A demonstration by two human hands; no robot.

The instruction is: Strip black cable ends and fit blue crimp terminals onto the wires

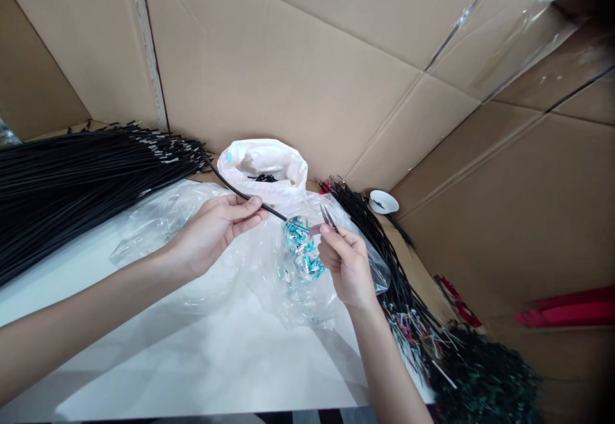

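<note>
A black cable (276,211) is pinched between the thumb and fingers of my left hand (225,219). Its stripped end (298,226) shows thin coloured wires and points toward my right hand (346,260). That hand is closed around a small metal tool with two pointed blades (328,218), like thread snips, its tips sticking up past the thumb. At the fingertips a thin pale strip (314,229) meets the wire ends; whether the fingers pinch it is unclear. Teal and silver scraps (307,257) lie on clear plastic just below.
A large bundle of black cables (72,180) lies on the left. Behind my hands stands a white bag (293,164) with black bits inside. To the right are more cables (384,251) with coloured wire ends, and a small white bowl (390,202). Cardboard walls (288,59) enclose the table (192,366).
</note>
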